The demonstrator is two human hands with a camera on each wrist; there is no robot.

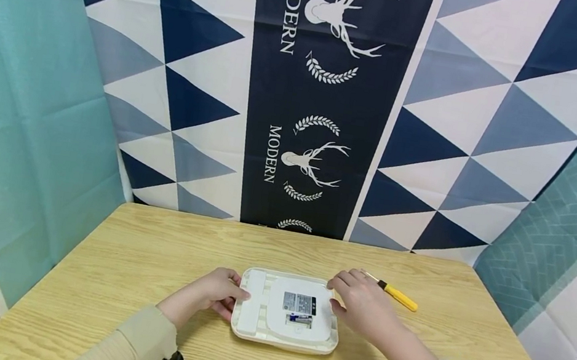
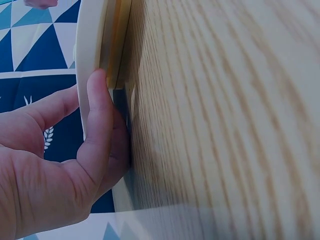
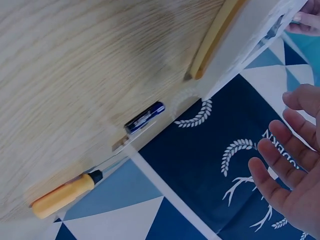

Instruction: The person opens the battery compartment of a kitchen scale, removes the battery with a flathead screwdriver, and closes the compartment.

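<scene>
A white device point(image 1: 273, 322) is lying on the surface point(image 1: 217, 356), a battery point(image 1: 300, 318) showing in its open bay point(image 1: 303, 325), the left hand point(image 1: 223, 290) clamping its grip on the left edge. The right hand point(image 1: 364, 303) is hovering at the right, fingers apart, empty. Beyond, a loose battery point(image 3: 144, 119) and yellow screwdriver point(image 1: 401, 297) are lying. Battery changing is seemingly underway, probably calling next for a fingertip pinch

The head camera looks forward and down; close, tilted wrist views share its table point(image 1: 142, 258)

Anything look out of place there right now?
Yes: a loose blue battery lies on the table near the yellow screwdriver. It looks stray because the battery compartment of the white device stands uncovered. No spill or damage shows.
</scene>
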